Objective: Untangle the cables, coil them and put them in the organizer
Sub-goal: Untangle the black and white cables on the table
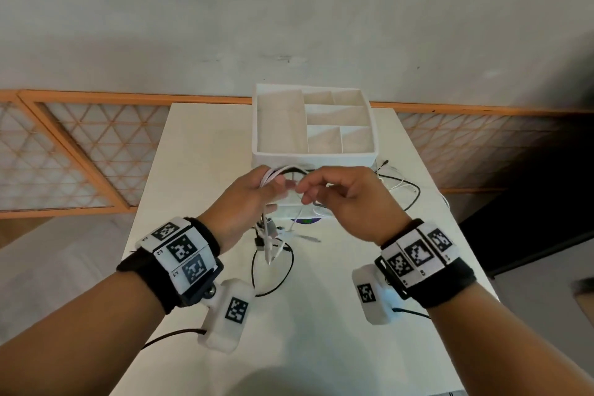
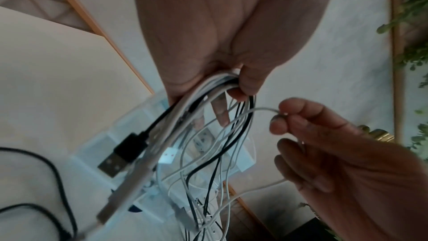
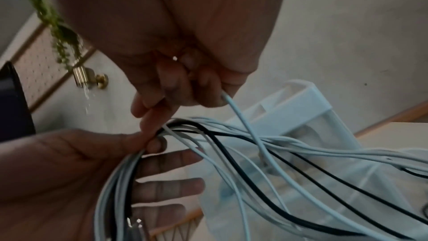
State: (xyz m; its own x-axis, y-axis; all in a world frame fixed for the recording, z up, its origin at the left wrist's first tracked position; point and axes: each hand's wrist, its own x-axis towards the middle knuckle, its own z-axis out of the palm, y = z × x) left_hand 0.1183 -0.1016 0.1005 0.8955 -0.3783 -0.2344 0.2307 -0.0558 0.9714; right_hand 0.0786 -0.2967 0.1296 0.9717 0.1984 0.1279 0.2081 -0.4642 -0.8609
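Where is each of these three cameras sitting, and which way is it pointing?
Head: worn on the head, facing forward and down at the table, organizer and both forearms.
Left wrist: looks along the left hand to its grip on the cable bundle; the right hand shows too.
Right wrist: looks along the right hand, which pinches one white cable; the left hand shows below.
Shared: all three show both hands, the cables and the organizer.
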